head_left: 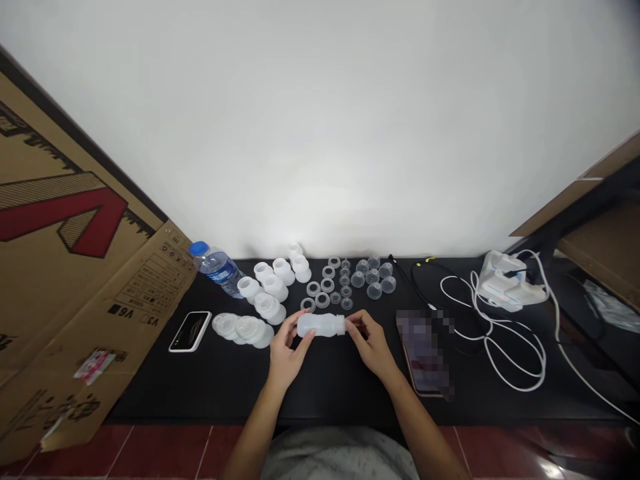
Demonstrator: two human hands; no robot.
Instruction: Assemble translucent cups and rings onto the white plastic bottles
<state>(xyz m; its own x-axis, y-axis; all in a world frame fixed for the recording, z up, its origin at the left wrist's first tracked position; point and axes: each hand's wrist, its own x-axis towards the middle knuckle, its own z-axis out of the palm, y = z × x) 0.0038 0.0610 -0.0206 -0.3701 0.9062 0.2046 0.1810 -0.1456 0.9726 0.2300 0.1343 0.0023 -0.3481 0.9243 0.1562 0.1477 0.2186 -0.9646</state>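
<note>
Holding bottle [320, 325] level over tabletop [340, 387], front centre, near rings [325, 288] | left hand [286, 355]: fingers [306, 340] closed round base end | right hand [374, 345]: fingers [354, 323] pinched on neck end | best: steady base, work only neck end, grip light, keep clear of rings
</note>
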